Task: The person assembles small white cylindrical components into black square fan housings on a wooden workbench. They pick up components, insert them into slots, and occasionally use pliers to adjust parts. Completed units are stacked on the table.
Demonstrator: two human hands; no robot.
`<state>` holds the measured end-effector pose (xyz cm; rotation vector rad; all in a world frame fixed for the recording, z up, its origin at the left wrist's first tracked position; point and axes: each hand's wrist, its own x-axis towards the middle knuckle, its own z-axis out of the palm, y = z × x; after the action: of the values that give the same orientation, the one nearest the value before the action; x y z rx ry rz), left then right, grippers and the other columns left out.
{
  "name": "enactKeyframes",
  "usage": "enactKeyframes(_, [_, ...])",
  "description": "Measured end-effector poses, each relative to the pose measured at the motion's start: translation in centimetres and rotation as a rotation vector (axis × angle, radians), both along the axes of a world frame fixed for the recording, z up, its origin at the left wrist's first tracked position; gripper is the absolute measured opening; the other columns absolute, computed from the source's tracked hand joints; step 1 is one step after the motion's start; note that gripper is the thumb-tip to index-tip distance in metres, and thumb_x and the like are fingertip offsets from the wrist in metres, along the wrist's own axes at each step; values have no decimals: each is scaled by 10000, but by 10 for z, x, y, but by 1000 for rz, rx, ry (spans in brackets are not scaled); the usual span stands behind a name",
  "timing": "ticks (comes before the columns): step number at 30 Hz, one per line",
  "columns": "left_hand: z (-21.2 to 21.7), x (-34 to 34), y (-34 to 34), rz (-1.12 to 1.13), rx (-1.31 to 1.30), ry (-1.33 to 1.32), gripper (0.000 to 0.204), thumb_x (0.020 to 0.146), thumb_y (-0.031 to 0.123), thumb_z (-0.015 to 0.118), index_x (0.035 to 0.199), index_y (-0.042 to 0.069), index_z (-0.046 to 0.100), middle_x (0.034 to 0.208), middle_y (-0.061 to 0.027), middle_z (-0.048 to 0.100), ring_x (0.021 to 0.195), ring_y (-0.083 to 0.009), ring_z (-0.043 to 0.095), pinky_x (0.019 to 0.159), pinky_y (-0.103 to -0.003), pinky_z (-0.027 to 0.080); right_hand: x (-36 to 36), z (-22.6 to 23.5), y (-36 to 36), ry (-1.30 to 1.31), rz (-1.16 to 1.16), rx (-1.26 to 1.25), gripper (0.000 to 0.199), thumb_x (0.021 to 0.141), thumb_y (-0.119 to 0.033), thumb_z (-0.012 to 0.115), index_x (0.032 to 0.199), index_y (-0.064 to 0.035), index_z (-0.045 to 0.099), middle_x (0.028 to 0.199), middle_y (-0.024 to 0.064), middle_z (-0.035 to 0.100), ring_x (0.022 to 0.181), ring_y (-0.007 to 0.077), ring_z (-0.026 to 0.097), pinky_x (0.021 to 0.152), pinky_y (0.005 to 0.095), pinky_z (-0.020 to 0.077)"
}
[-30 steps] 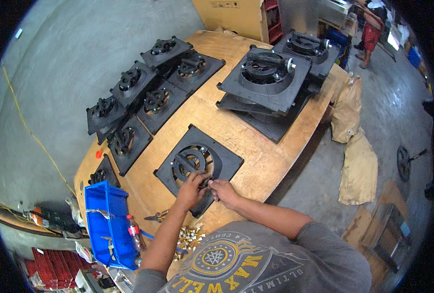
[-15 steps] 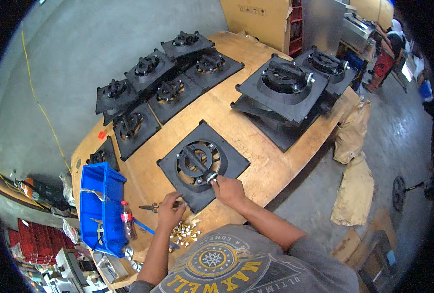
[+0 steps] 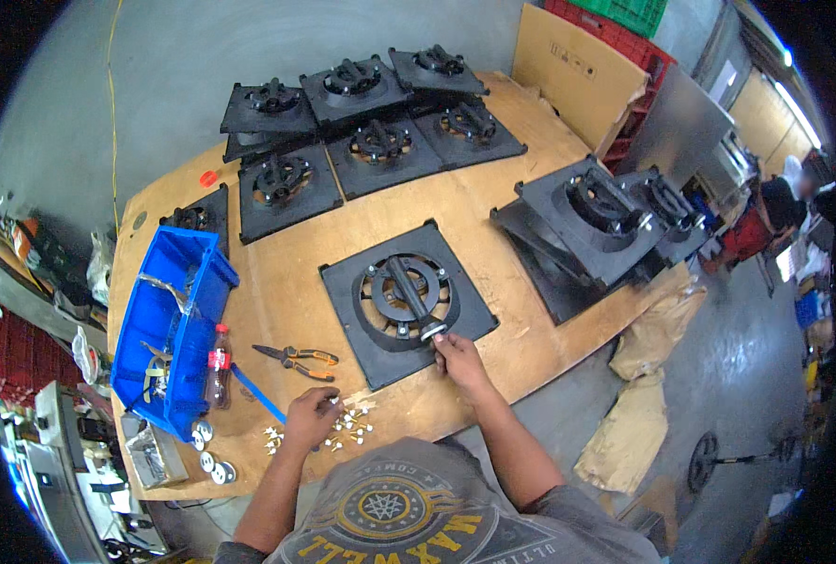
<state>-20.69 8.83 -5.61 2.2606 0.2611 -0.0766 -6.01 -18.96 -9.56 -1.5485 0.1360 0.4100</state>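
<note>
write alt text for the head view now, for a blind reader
A person's right hand holds the silver end of a black burner assembly on a wooden table; the left hand is beside scattered brass fittings. Orange-handled pliers and a blue bin sit leftward, with similar burner assemblies beyond.

A grey wall (image 3: 173, 103) stands behind the wooden table (image 3: 268, 301), with shiny grey floor (image 3: 747, 329) at right.

Grey T-shirt (image 3: 521, 536), 2 short sleeves (image 3: 578, 522), 1 round yellow-and-white emblem (image 3: 383, 506), yellow lettering (image 3: 470, 524)
</note>
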Motion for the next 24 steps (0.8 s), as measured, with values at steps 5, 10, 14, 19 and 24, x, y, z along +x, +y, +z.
enactKeyframes(5, [-4,-20,19,73,35,-98,322,764,162,741,1045,22,672,991,-161,683,833,-275,682,771,-360,546,25,68,-4,-502,-98,-775,328,849,-285,674,1031,-15,637,933,186,676,884,345,655,782,417,507])
enactKeyframes(10, [-23,-45,36,178,-46,-16,343,728,138,738,1045,25,670,994,-164,685,873,-292,671,804,-383,536,90,74,66,-492,486,-1037,464,815,-381,653,1115,-29,627,1063,214,667,986,381,646,843,471,523])
enactKeyframes(14, [-45,-60,44,172,-47,-206,261,777,107,718,997,-20,661,850,-136,677,759,-197,652,692,-338,528,105,58,74,-544,486,-1069,356,760,-225,672,997,36,626,1030,240,667,977,382,649,859,458,524])
enactKeyframes(19, [-3,-94,30,230,42,-121,355,843,246,635,1126,31,645,1025,-174,684,873,-319,662,764,-405,529,115,79,62,-581,522,-912,381,753,-244,689,1025,17,636,1019,248,660,982,392,640,861,462,511])
enactKeyframes(24, [14,-105,7,305,143,-50,322,866,202,601,1127,18,643,978,-177,697,885,-323,665,770,-410,522,124,160,14,-718,489,-755,372,769,-282,677,963,30,616,895,263,648,862,404,640,770,453,495])
